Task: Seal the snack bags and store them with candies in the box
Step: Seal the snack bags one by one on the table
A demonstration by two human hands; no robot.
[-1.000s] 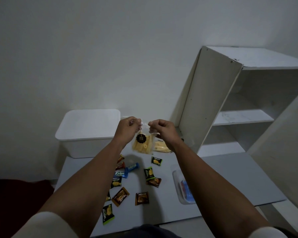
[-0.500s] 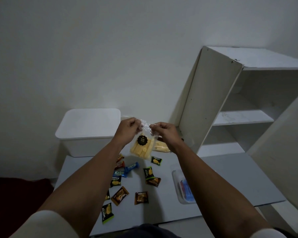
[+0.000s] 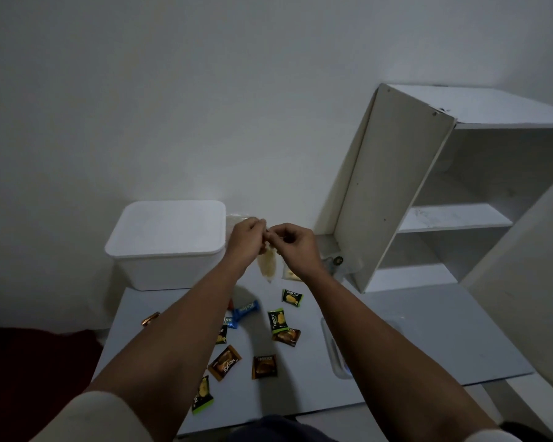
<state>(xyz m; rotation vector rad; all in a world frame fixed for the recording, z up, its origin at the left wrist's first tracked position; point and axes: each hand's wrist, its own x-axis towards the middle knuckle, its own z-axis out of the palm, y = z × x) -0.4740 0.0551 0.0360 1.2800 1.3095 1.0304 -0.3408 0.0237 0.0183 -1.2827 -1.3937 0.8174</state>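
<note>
My left hand point(image 3: 244, 240) and my right hand point(image 3: 296, 245) meet in the air above the grey board, both pinching the top edge of a clear snack bag point(image 3: 266, 264) with pale yellow sticks. The bag hangs edge-on between them. A second snack bag point(image 3: 288, 273) lies on the board, mostly hidden behind my right wrist. Several wrapped candies lie scattered below, among them a green one point(image 3: 277, 319), a blue one point(image 3: 246, 309) and a brown one point(image 3: 264, 366). The white lidded box point(image 3: 167, 242) stands to the left, lid on.
A white shelf unit point(image 3: 396, 199) stands at the right, its side panel close to my right hand. A clear plastic tray point(image 3: 336, 349) lies under my right forearm. A small copper-coloured object point(image 3: 150, 319) rests near the board's left edge. Another clear bag point(image 3: 235, 220) leans behind the box.
My hands have come closer together at the top of the bag. The bag has turned from face-on, with its black label showing, to edge-on.
</note>
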